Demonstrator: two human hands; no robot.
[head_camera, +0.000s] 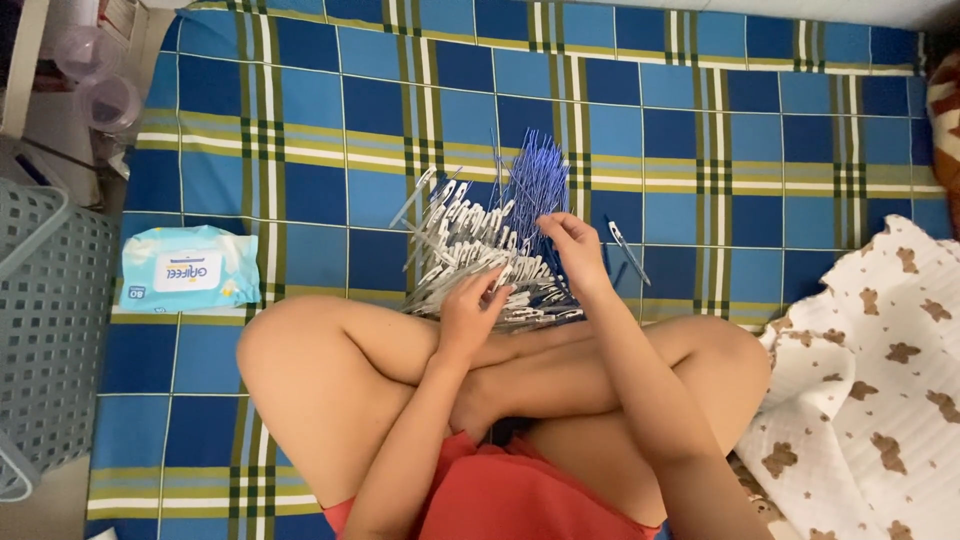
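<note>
While cross-legged, hands (520, 280) on pens (490, 250)

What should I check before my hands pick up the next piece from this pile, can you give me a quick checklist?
1. Left hand resting on the pile of white pen barrels: ok.
2. Right hand at the blue refills, within reach: ok.
3. Whether the right hand already pinches a refill: cannot tell.
4. Stray piece lies apart on the checked blanket, not gathered: not ok.
5. Wipes pack clear of the pile: ok.
</note>
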